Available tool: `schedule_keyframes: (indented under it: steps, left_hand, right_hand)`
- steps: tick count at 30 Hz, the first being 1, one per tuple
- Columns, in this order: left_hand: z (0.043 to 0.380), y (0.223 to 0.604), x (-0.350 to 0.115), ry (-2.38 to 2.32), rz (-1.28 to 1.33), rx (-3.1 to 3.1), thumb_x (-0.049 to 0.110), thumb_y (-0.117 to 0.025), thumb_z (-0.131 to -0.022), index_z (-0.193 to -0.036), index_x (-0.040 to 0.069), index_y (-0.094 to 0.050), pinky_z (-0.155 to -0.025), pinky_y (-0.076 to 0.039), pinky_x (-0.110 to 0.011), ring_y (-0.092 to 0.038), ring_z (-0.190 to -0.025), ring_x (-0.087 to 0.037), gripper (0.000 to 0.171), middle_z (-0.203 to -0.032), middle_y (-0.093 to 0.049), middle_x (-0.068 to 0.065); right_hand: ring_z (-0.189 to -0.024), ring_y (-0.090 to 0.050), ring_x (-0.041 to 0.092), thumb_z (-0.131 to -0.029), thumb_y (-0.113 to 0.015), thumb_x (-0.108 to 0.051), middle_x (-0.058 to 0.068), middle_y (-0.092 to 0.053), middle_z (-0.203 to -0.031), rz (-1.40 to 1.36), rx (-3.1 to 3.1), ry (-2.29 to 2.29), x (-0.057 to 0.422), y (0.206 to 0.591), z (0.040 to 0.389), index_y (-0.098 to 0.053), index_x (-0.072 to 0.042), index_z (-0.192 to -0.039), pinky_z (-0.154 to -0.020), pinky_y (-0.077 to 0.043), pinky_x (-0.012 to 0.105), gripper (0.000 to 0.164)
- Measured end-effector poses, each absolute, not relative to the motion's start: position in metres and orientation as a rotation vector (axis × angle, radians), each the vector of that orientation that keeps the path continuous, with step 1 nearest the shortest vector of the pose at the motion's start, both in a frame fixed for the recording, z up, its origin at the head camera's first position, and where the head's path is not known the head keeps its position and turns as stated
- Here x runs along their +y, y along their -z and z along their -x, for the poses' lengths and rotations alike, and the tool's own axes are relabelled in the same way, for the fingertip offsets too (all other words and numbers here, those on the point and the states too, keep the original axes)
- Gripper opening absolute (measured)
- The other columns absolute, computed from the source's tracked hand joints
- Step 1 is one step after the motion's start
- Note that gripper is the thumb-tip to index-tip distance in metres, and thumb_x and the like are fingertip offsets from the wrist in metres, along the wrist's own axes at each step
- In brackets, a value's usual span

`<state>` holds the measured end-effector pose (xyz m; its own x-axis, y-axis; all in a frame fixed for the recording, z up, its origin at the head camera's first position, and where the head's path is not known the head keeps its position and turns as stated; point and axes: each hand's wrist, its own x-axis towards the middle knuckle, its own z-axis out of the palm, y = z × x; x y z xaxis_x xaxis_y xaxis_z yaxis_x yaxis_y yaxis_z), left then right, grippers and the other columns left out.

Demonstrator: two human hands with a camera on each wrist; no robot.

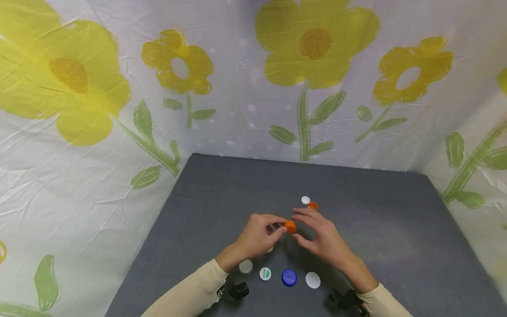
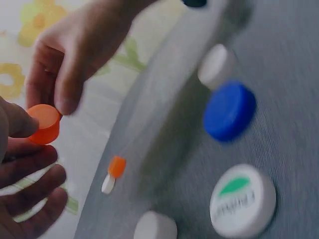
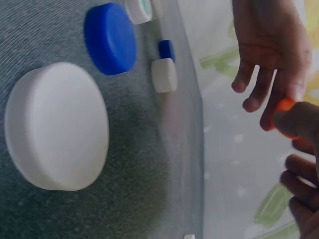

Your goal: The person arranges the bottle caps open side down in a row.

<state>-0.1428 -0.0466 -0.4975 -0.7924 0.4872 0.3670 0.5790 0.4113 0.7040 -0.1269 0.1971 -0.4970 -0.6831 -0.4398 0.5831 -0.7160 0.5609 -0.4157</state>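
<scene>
My left hand (image 1: 256, 235) pinches an orange bottle cap (image 1: 290, 226) between thumb and forefinger, above the dark table. In the left wrist view, the other left fingers spread below the cap. My right hand (image 1: 328, 241) is just right of the cap, its thumb and fingers parted around that side. From the right wrist, the right thumb overlaps the orange cap (image 3: 285, 117). Below the hands, a greyish-white cap (image 1: 246, 267), a white cap with a green print (image 1: 265, 274), a blue cap (image 1: 289, 277) and a plain white cap (image 1: 313, 280) lie in a row.
Farther back on the table (image 1: 380, 211) are a small white cap (image 1: 305, 200) and another orange cap (image 1: 313, 206), side by side. A pale cap (image 1: 270, 250) is partly hidden under the left hand. A small blue cap (image 3: 167, 50) appears in the right wrist view. Flower-printed sheeting (image 1: 237, 110) surrounds the table.
</scene>
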Motion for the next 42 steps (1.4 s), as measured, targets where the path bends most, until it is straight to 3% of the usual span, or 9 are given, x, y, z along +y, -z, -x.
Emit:
schedule_keyframes:
  steps: [4, 6, 14, 19, 22, 25, 29, 35, 42]
  left_hand:
    - [0.143, 0.494, -0.047, 1.630, 0.808, -2.642, 0.019, -0.074, -0.103, -0.116, 0.007, -0.084, -0.077, -0.063, -0.025, -0.079, -0.086, -0.012, 0.021, -0.107, -0.085, -0.005]
    - [0.144, 0.493, -0.047, 1.676, 0.773, -2.672, 0.021, -0.073, -0.103, -0.116, 0.007, -0.085, -0.077, -0.063, -0.024, -0.080, -0.085, -0.012, 0.022, -0.107, -0.085, -0.006]
    - [0.142, 0.492, -0.046, 1.392, 0.945, -2.587, 0.017, -0.075, -0.101, -0.121, 0.005, -0.082, -0.079, -0.064, -0.030, -0.077, -0.089, -0.014, 0.024, -0.111, -0.084, -0.009]
    - [0.142, 0.495, -0.044, 1.041, 1.072, -2.498, 0.015, -0.083, -0.095, -0.120, 0.008, -0.081, -0.084, -0.063, -0.032, -0.076, -0.096, -0.017, 0.026, -0.116, -0.083, -0.005]
    - [0.143, 0.497, -0.043, 0.908, 1.100, -2.506, 0.017, -0.086, -0.093, -0.118, 0.011, -0.082, -0.088, -0.063, -0.034, -0.077, -0.100, -0.016, 0.026, -0.115, -0.083, -0.001]
    - [0.144, 0.499, -0.042, 0.791, 1.121, -2.543, 0.021, -0.086, -0.095, -0.117, 0.014, -0.083, -0.088, -0.063, -0.035, -0.077, -0.101, -0.016, 0.024, -0.114, -0.084, 0.001]
    - [0.144, 0.502, -0.041, 0.629, 1.165, -2.601, 0.026, -0.086, -0.096, -0.115, 0.016, -0.083, -0.084, -0.063, -0.034, -0.076, -0.096, -0.016, 0.021, -0.111, -0.084, 0.003]
    - [0.143, 0.507, -0.039, 0.431, 1.189, -2.705, 0.034, -0.084, -0.098, -0.116, 0.019, -0.084, -0.085, -0.063, -0.037, -0.076, -0.099, -0.016, 0.023, -0.112, -0.083, 0.006]
    - [0.144, 0.519, -0.032, 0.245, 1.240, -2.792, 0.035, -0.084, -0.097, -0.111, 0.025, -0.085, -0.077, -0.060, -0.036, -0.074, -0.093, -0.014, 0.018, -0.106, -0.083, 0.011]
  right_hand:
    - [-0.125, -0.070, 0.035, -0.074, -0.097, 0.000, 0.013, -0.073, -0.135, -1.010, -2.270, -0.882, 0.196, 0.499, 0.127, -0.076, -0.009, -0.131, -0.120, -0.040, 0.015, 0.062]
    - [-0.127, -0.069, 0.036, -0.074, -0.096, 0.002, 0.013, -0.074, -0.135, -1.024, -2.253, -0.891, 0.196, 0.500, 0.126, -0.076, -0.008, -0.131, -0.123, -0.035, 0.015, 0.061]
    - [-0.126, -0.070, 0.031, -0.082, -0.094, -0.003, 0.012, -0.075, -0.134, -0.934, -2.334, -0.944, 0.198, 0.503, 0.123, -0.079, -0.008, -0.127, -0.116, -0.043, 0.015, 0.047]
    - [-0.120, -0.074, 0.030, -0.081, -0.096, -0.006, 0.011, -0.076, -0.131, -0.895, -2.347, -0.917, 0.198, 0.503, 0.122, -0.081, -0.008, -0.122, -0.099, -0.060, 0.033, 0.043]
    - [-0.118, -0.075, 0.031, -0.080, -0.097, -0.008, 0.011, -0.076, -0.130, -0.872, -2.362, -0.902, 0.197, 0.503, 0.120, -0.082, -0.007, -0.118, -0.090, -0.064, 0.047, 0.041]
    - [-0.117, -0.076, 0.032, -0.080, -0.098, -0.010, 0.011, -0.077, -0.130, -0.835, -2.405, -0.900, 0.196, 0.505, 0.118, -0.083, -0.008, -0.114, -0.087, -0.064, 0.051, 0.038]
    - [-0.117, -0.076, 0.033, -0.080, -0.098, -0.012, 0.012, -0.078, -0.129, -0.809, -2.483, -0.848, 0.195, 0.509, 0.116, -0.084, -0.008, -0.111, -0.090, -0.064, 0.052, 0.034]
    - [-0.120, -0.075, 0.041, -0.081, -0.095, -0.010, 0.016, -0.078, -0.127, -0.815, -2.596, -0.799, 0.191, 0.519, 0.113, -0.084, -0.006, -0.109, -0.106, -0.058, 0.058, 0.030]
    - [-0.123, -0.073, 0.042, -0.084, -0.092, -0.012, 0.016, -0.077, -0.130, -0.777, -2.762, -0.763, 0.188, 0.527, 0.109, -0.085, -0.006, -0.106, -0.109, -0.056, 0.058, 0.024]
